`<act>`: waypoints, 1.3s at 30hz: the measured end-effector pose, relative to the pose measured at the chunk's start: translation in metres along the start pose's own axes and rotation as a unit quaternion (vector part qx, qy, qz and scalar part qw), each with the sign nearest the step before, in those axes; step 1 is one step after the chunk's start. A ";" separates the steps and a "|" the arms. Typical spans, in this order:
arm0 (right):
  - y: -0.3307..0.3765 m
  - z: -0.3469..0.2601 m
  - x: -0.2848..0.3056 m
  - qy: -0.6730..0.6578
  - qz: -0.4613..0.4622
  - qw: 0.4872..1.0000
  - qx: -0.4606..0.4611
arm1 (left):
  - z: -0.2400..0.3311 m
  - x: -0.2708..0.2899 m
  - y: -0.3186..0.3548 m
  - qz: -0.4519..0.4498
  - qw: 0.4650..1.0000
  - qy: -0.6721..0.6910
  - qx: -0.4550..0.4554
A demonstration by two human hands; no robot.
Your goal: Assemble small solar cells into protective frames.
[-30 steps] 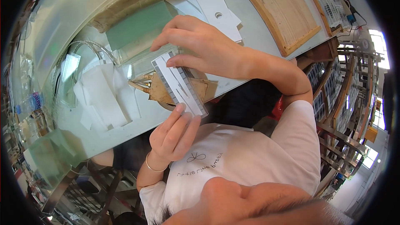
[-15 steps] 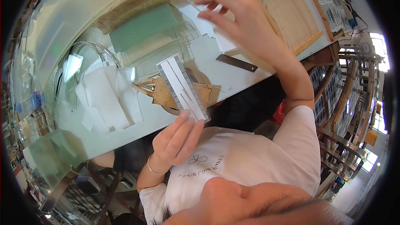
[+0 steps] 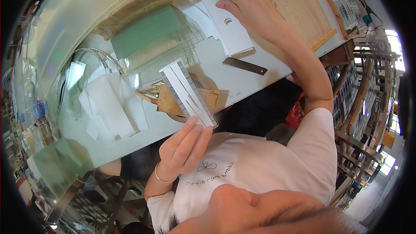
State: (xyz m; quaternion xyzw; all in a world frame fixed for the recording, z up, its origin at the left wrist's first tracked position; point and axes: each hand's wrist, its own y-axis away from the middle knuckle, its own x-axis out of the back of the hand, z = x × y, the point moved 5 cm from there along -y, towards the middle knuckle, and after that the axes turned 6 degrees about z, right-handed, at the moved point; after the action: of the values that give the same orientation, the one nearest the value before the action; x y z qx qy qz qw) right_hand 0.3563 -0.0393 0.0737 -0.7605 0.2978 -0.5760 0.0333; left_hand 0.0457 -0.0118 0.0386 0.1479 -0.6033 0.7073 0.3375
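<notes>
Near the table's front edge, my left hand pinches the lower end of a long narrow panel. The panel carries rows of grey cells, with white strips lying along its face, and is held tilted above the table. My right hand reaches to the far end of a stack of white sheets. Its fingers are stretched out and the thumb is apart from them, over the top sheet; whether the fingertips touch it I cannot tell. A dark crescent-shaped mark or cutout shows on that sheet.
Below the held panel lies a tan wooden block. A dark metal ruler lies right of it. Clear glass strips and a green glass stack are behind. White sheets lie at left, a wooden board far right.
My right hand has moved slightly right and up over the white stack, its fingers reaching farther out. My left hand keeps the panel almost where it was.
</notes>
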 end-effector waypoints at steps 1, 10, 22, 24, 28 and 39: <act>0.001 0.000 0.000 0.009 0.013 1.000 0.024 | 0.000 0.000 0.000 -0.001 1.000 -0.001 0.000; 0.017 -0.006 -0.009 0.116 0.140 0.973 0.142 | 0.001 -0.002 0.001 -0.014 1.000 0.000 0.004; 0.021 0.004 -0.021 0.100 0.135 0.969 0.179 | 0.001 -0.004 0.003 -0.014 1.000 0.003 0.007; 0.022 0.001 -0.016 0.090 0.125 0.974 0.167 | 0.001 -0.004 0.002 -0.013 1.000 0.003 0.007; 0.019 -0.009 0.016 0.018 0.113 0.988 0.108 | 0.001 -0.005 0.002 -0.007 1.000 0.000 0.000; 0.033 -0.089 0.025 -0.424 -0.016 0.905 -0.007 | -0.012 0.024 0.003 0.132 0.991 -0.033 0.017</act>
State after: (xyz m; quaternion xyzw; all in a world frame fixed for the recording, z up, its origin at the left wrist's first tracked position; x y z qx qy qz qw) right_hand 0.2669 -0.0524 0.1116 -0.9379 0.2473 -0.1976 0.1422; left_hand 0.0283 0.0064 0.0480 0.0959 -0.6165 0.7504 0.2183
